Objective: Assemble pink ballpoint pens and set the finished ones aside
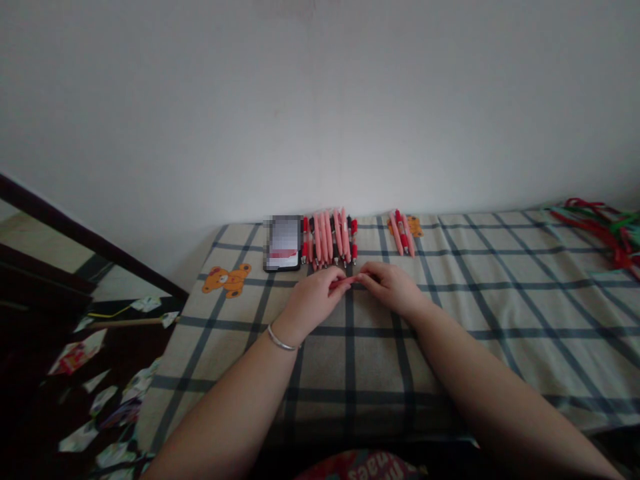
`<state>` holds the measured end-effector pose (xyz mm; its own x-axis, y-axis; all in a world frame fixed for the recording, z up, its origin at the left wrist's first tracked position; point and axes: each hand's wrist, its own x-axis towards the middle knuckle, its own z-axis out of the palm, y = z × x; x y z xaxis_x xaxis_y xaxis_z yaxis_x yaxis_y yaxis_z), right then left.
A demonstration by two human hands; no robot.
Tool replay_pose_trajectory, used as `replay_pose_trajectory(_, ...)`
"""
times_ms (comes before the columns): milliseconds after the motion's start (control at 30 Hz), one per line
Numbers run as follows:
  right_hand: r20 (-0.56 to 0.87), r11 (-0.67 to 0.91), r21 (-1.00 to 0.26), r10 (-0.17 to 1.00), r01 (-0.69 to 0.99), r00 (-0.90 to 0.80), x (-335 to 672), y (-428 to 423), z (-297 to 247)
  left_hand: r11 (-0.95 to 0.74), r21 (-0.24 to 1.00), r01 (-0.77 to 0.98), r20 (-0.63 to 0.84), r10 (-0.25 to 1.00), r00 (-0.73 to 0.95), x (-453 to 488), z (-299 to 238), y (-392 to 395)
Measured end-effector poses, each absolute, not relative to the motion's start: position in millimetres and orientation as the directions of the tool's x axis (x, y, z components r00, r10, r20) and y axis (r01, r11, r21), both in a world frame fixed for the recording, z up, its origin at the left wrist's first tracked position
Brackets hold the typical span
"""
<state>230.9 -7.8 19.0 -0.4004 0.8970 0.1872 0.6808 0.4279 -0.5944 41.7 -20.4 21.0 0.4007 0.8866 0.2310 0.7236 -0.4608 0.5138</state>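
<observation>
My left hand point(314, 297) and my right hand point(391, 287) meet at the middle of a checked cloth point(490, 307). Both pinch the ends of one red pen point(348, 283) lying crosswise between them. A silver bangle sits on my left wrist. Just beyond the hands lies a tight row of several pink and red pens point(330, 238). A smaller group of pink and red pens point(401, 232) rests further right, over an orange bear print.
A black phone point(283, 242) lies left of the pen row. Red and green hangers or cords point(607, 230) pile at the far right edge. A white wall rises behind. Torn paper scraps point(103, 393) litter the dark floor on the left.
</observation>
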Motion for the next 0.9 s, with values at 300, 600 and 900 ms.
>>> replay_pose_trajectory(300, 0.196, 0.462, -0.494, 0.884, 0.737, -0.424, 229.7, -10.5, 19.2, -0.501, 0.403, 0.766, 0.229, 0.865, 0.446, 36.9, 19.6, -17.3)
replay_pose_trajectory(600, 0.167, 0.503, -0.416, 0.861, 0.758, -0.480, 233.2, -8.3, 18.5, -0.547, 0.400, 0.735, 0.205, 0.835, 0.510, 34.1, 16.1, -13.5)
replay_pose_trajectory(900, 0.157, 0.503, -0.455, 0.858, 0.735, -0.490, 235.1, -6.6, 20.1, -0.557, 0.363, 0.747, 0.226, 0.830, 0.510, 34.4, 16.5, -15.0)
